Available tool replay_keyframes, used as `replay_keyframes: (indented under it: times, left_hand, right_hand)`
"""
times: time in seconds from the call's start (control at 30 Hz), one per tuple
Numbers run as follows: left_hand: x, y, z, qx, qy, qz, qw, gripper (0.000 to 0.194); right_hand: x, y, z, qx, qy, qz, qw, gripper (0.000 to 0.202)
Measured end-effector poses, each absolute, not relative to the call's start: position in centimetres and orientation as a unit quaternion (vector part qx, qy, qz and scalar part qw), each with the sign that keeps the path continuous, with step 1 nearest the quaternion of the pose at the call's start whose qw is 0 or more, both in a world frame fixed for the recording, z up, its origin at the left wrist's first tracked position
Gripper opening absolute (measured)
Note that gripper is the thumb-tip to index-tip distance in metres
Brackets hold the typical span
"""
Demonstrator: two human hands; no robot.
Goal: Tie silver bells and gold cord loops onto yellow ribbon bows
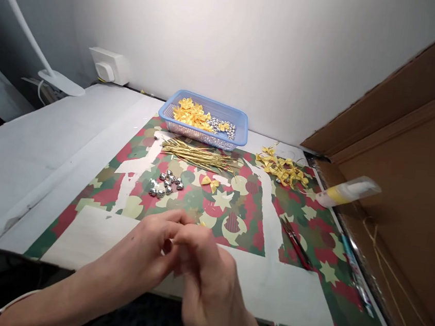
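Note:
My left hand (153, 252) and my right hand (211, 276) meet above the table's near edge. Fingers on both are curled and pinched together, fingertip to fingertip. Whatever lies between them is hidden by the knuckles. Just beyond, on the patterned mat (249, 228), are a single yellow ribbon bow (210, 184) and a loose group of shiny silver bells (166, 182). Behind these lies a bundle of thin gold ties (198, 155).
A blue basket (240, 126) holds yellow bows and silver beads. More bows with ties (282, 171) are piled at right, near a clear-capped bottle (348, 191). Red-handled pliers (297, 246) and pens (357, 276) lie along the right side. A lamp base (62, 83) stands back left.

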State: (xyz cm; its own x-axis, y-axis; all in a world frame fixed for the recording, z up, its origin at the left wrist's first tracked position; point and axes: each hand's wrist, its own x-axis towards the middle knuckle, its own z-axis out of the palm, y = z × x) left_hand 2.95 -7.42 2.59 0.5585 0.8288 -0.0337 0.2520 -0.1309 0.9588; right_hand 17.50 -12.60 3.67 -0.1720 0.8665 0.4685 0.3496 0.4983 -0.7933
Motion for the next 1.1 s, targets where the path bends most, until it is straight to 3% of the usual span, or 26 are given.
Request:
replay_keyframes:
  times: [0.2, 0.33, 0.43, 0.5, 0.6, 0.7, 0.77, 0.93, 1.03, 1.1]
  left_hand:
    - [2.3, -7.2, 2.2, 0.594, 0.373, 0.22, 0.678, 0.015]
    - [1.9, -6.9, 2.0, 0.563, 0.372, 0.236, 0.7, 0.023]
    - [1.9, -7.1, 1.8, 0.602, 0.39, 0.27, 0.642, 0.022]
    - [2.2, -7.4, 1.5, 0.66, 0.41, 0.306, 0.55, 0.022]
    - [2.6, -8.0, 1.0, 0.744, 0.412, 0.361, 0.383, 0.024]
    - [2.9, -8.4, 0.9, 0.764, 0.404, 0.385, 0.324, 0.025]
    - [2.7, -8.4, 1.1, 0.74, 0.408, 0.374, 0.381, 0.023]
    - [2.0, -7.9, 2.0, 0.477, 0.387, 0.325, 0.719, 0.017]
    - [2.1, -7.8, 2.1, 0.285, 0.365, 0.304, 0.833, 0.013]
    - [2.3, -7.8, 2.0, 0.197, 0.345, 0.305, 0.865, 0.011]
  right_hand:
    - [19.7, -13.4, 1.1, -0.504, -0.742, 0.091, 0.432, 0.021]
    - [19.9, -13.6, 0.1, -0.53, -0.728, 0.099, 0.422, 0.023]
    - [20.0, -13.7, 0.0, -0.551, -0.692, 0.09, 0.457, 0.026]
    - [20.0, -13.8, 0.4, -0.553, -0.683, 0.082, 0.469, 0.029]
    - [19.8, -13.8, 1.2, -0.549, -0.706, 0.102, 0.436, 0.025]
    - [19.4, -13.4, 1.3, -0.542, -0.731, 0.071, 0.408, 0.019]
    - [19.4, -12.9, 1.0, -0.526, -0.747, 0.038, 0.405, 0.016]
    - [19.7, -12.0, 0.3, -0.512, -0.737, 0.03, 0.44, 0.023]
    - [19.8, -11.9, 0.4, -0.526, -0.708, 0.119, 0.455, 0.019]
    - [19.6, -11.8, 0.5, -0.543, -0.654, 0.259, 0.459, 0.021]
